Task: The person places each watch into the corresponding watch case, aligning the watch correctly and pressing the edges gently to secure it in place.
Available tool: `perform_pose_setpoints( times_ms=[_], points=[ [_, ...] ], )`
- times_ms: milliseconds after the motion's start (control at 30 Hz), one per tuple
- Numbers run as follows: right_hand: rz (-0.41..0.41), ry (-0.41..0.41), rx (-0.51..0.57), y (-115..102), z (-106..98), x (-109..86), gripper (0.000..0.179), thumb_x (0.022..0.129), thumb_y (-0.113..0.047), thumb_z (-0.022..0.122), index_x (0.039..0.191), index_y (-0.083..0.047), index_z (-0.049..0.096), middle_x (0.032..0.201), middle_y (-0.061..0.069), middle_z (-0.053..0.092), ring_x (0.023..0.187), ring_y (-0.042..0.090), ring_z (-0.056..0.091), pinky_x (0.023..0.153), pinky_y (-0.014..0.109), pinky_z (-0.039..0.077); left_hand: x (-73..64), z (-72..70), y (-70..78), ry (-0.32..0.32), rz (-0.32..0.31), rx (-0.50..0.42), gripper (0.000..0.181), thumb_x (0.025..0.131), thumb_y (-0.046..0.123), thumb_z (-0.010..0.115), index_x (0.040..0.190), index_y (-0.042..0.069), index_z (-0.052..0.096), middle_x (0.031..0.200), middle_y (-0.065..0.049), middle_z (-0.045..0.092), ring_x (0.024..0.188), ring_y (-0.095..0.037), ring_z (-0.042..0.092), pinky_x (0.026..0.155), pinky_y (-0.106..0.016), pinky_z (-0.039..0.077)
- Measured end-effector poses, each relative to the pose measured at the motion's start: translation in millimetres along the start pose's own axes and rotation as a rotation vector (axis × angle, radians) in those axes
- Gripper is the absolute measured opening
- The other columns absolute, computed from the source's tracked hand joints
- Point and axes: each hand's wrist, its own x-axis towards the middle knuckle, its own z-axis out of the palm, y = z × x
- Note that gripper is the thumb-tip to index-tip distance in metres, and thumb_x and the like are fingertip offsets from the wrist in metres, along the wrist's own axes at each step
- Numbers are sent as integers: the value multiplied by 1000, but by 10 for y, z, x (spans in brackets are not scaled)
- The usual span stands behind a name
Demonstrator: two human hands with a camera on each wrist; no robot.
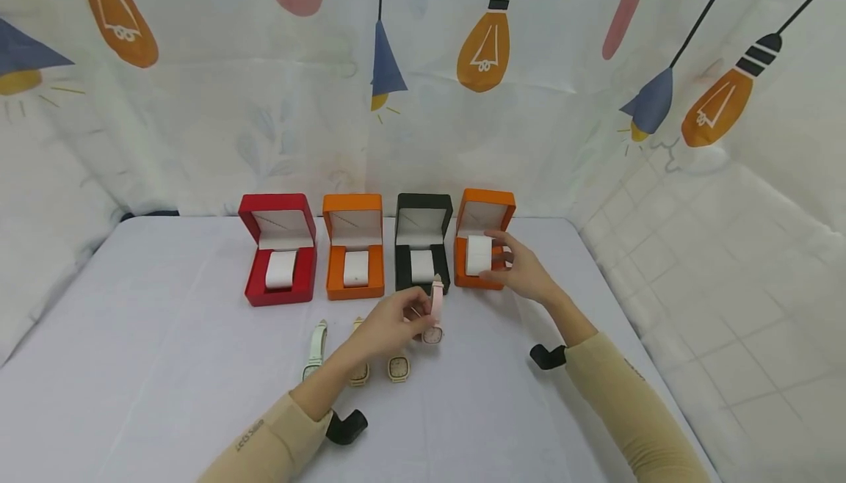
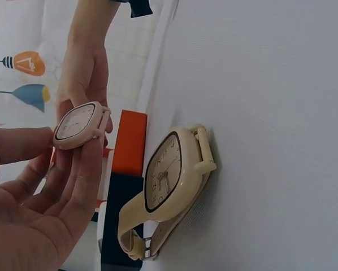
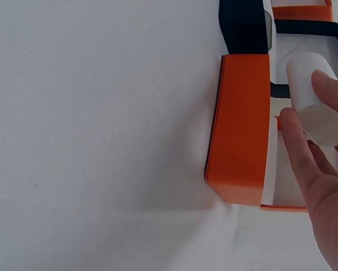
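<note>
My left hand (image 1: 390,324) pinches a pink watch (image 2: 78,125) between thumb and fingers, its strap standing up in the head view. With thumb and fingertips my right hand (image 1: 526,271) grips a white watch cushion (image 3: 319,99), held over the rightmost open orange box (image 1: 485,202). Below my left hand on the table lies a cream watch (image 1: 399,368), large in the left wrist view. Another yellowish watch (image 1: 360,374) lies partly behind my left hand, and a pale green watch (image 1: 317,343) is farther left.
Left of the right-hand box stand three more open boxes, each with a white cushion: a red one (image 1: 251,277), an orange one (image 1: 335,274) and a dark green one (image 1: 402,263). They line the back of the white table (image 1: 165,336), before a printed curtain (image 1: 423,138).
</note>
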Motion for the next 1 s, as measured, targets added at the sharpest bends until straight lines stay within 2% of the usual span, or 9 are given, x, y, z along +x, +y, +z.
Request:
perform_pose_setpoints(
  times_ms=[133, 333, 600, 733, 1000],
  points=[
    [-2, -4, 20, -25, 32, -6, 78, 87, -13, 85, 152, -18, 42, 138, 14, 49, 110, 35, 61, 91, 43, 57, -8, -50, -14, 17, -43, -68, 9, 98, 9, 70, 104, 8, 62, 94, -4, 64, 82, -20, 66, 73, -40, 61],
    [-16, -4, 33, -67, 102, -16, 76, 86, -15, 86, 150, -18, 46, 135, 12, 54, 109, 31, 62, 90, 38, 57, -6, -125, -44, 48, -96, -135, 10, 98, 6, 70, 105, 6, 62, 97, -7, 65, 81, -22, 67, 74, -35, 62],
    [-60, -32, 64, -80, 217, -30, 77, 84, -10, 87, 150, -14, 46, 136, 11, 54, 111, 31, 62, 91, 37, 58, -22, -176, -98, 75, -162, -199, 12, 99, 8, 69, 108, 6, 61, 100, -9, 65, 84, -24, 68, 78, -37, 61],
    [-73, -39, 62, -106, 282, -41, 81, 84, -8, 87, 152, -9, 44, 132, 13, 55, 111, 31, 63, 92, 37, 57, -31, -197, -118, 90, -173, -227, 13, 99, 8, 69, 109, 5, 61, 102, -10, 64, 86, -24, 66, 78, -37, 61],
    [-55, -60, 49, -184, 403, -56, 81, 84, -12, 87, 153, -9, 44, 134, 12, 57, 113, 31, 63, 93, 38, 57, -62, -232, -133, 114, -189, -262, 14, 99, 7, 68, 110, 3, 60, 100, -12, 65, 87, -25, 67, 79, -38, 61]
  ],
)
